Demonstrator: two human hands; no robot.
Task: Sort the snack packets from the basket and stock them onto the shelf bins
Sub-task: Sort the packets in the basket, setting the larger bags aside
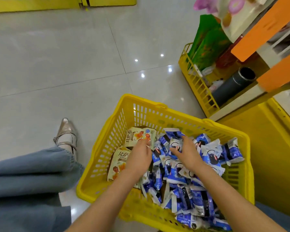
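your left hand [139, 156] is down in the basket [105, 153] near its left wall, fingertips sunk at the seam where the cream packets [137, 135] meet the blue ones. something white shows at the fingertips, but whether it is pinched or only nudged cannot be told. that seam looks like a sensible place to work: it keeps the two kinds apart while you sort.

the cream packets lie flat against the left wall, one toward the far left corner and a second [118, 162] nearer you, probably grouped there by kind.

your right hand [187, 152] lies spread on top of the blue packets [233, 152], thumb wide, fingers fairly straight, released and holding nothing. it seems set to rake or gather a bunch rather than lift one. the blue packets fill the basket from the middle to the right wall and the near edge, jumbled and overlapping, so most of the sorting is not yet done.

beyond the far right corner, the yellow wire bin [196, 84] on the low shelf holds green packets [206, 44] and a dark flask [231, 84]. the basket stands close beside it, likely to keep each carry short.
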